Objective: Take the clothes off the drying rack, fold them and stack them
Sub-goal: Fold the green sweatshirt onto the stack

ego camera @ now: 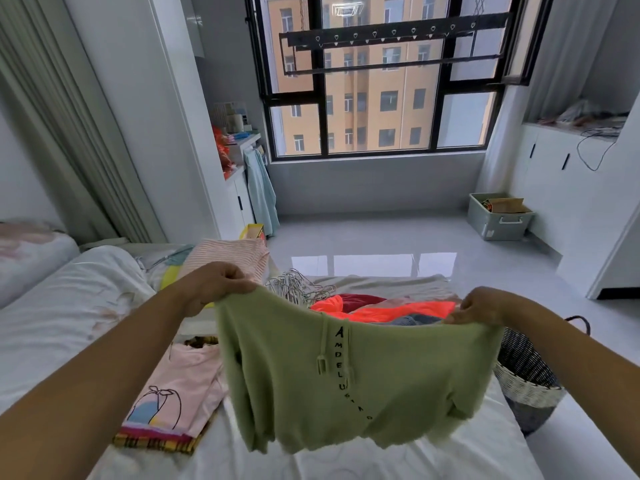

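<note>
White bedding (69, 317) lay below while the left hand (221, 282) and right hand (479, 306) each pinched a top corner of the green garment (346, 382) (black lettering down it), held spread above the bed.

Home bedroom: bed (62, 317), curtains (69, 133), window (377, 98).
</note>
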`<state>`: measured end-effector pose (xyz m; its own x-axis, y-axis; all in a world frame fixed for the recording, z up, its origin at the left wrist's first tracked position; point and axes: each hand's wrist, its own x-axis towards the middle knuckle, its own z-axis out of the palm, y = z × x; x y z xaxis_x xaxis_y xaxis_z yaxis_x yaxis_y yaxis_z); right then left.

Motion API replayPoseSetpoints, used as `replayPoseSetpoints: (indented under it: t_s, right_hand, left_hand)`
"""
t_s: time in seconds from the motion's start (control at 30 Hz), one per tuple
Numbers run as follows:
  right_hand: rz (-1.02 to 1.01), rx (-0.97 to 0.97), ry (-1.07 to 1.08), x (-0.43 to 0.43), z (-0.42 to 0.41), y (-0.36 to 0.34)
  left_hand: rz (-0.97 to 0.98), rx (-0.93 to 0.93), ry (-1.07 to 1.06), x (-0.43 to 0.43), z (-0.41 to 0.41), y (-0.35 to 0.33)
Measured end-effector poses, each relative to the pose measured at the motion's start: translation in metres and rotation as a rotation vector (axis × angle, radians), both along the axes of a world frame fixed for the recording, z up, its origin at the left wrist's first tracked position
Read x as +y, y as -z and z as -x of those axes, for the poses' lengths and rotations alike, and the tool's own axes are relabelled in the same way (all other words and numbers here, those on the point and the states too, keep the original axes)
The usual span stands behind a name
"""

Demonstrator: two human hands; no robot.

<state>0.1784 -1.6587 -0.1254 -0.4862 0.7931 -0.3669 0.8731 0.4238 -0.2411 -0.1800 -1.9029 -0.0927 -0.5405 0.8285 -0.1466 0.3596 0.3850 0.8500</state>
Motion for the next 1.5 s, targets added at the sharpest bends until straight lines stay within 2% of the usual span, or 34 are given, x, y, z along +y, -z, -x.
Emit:
replayPoseSetpoints:
  t_s: [0.07,0.13,0.17,0.2,0.23,0.3,0.33,0.4,0.43,0.47,0.53,0.6,0.7,0.83,0.97,1.2,1.33,1.5]
  right_hand:
    - [0.032,0.259,0.067,0.003,-0.007,0.000]
    - [0.102,0.667,0.178,0.007,-0.011,-0.002]
    - [0.114,0.761,0.190,0.007,-0.013,-0.001]
    - [0.132,0.753,0.150,0.005,-0.013,0.000]
    - [0.170,0.646,0.071,0.000,-0.015,0.004]
    - [0.350,0.453,-0.071,-0.009,-0.020,0.007]
    - [0.472,0.481,-0.093,-0.010,-0.025,0.003]
    - [0.614,0.757,0.065,0.001,-0.033,-0.009]
    - [0.604,0.865,0.187,0.013,-0.034,-0.008]
    - [0.549,0.887,0.277,0.019,-0.032,-0.008]
    - [0.455,0.712,0.323,0.022,-0.022,0.002]
    - [0.416,0.562,0.312,0.021,-0.016,0.015]
    - [0.450,0.566,0.317,0.018,-0.015,0.028]
    - [0.483,0.654,0.315,0.012,-0.013,0.025]
    - [0.504,0.747,0.243,0.032,-0.018,0.029]
    - [0.520,0.707,0.157,0.028,-0.024,-0.001]
    - [0.487,0.735,0.188,0.043,-0.004,-0.016]
    - [0.493,0.742,0.306,0.071,0.037,0.010]
  left_hand:
    - [0.054,0.050,0.016,-0.004,-0.006,-0.006]
    - [0.327,0.302,0.114,-0.011,-0.013,-0.006]
    - [0.506,0.422,0.173,-0.015,-0.018,-0.003]
    - [0.631,0.492,0.210,-0.019,-0.024,0.001]
    - [0.666,0.502,0.207,-0.022,-0.029,0.002]
    - [0.540,0.369,0.139,-0.028,-0.036,-0.004]
    - [0.411,0.248,0.088,-0.030,-0.035,-0.012]
    - [0.198,0.059,-0.063,-0.034,-0.027,-0.029]
    - [0.168,0.056,-0.131,-0.034,-0.024,-0.033]
    - [0.227,0.118,-0.167,-0.033,-0.021,-0.033]
    - [0.398,0.216,-0.180,-0.027,-0.022,-0.020]
    - [0.441,0.210,-0.193,-0.020,-0.025,-0.005]
    - [0.418,0.125,-0.214,-0.016,-0.029,0.007]
    - [0.393,0.068,-0.227,-0.020,-0.030,0.013]
    - [0.297,-0.070,-0.269,-0.031,-0.026,0.014]
    - [0.211,-0.347,-0.253,-0.051,-0.007,0.018]
    - [0.189,-0.408,-0.237,-0.033,0.018,0.013]
    - [0.250,-0.277,-0.216,0.020,0.058,0.040]
